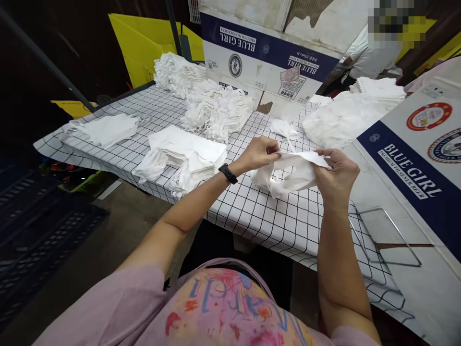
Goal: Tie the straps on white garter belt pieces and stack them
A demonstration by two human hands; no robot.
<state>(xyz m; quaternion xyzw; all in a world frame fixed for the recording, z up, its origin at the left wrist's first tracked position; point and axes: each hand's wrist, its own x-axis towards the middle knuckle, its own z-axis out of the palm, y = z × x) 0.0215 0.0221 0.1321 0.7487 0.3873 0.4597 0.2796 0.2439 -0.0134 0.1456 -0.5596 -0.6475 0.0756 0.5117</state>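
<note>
My left hand (260, 153), with a black band on the wrist, pinches one upper edge of a thin white cloth piece (297, 179). My right hand (336, 172) grips its other end between thumb and fingers. The cloth is stretched between both hands just above the checked tablecloth (248, 218), its lower part sagging in loose folds. Behind it lies a small crumpled white piece (284, 129) with a strip. To the left of my hands sits a layered stack of white cloth pieces (190, 146).
More white stacks (219, 113) with looped edges stand at the back, and a flat pile (111, 129) lies left. Blue Girl cartons (259, 53) wall the back and right side (406, 163). A wire frame (385, 238) is at right. Someone in white (376, 57) is behind.
</note>
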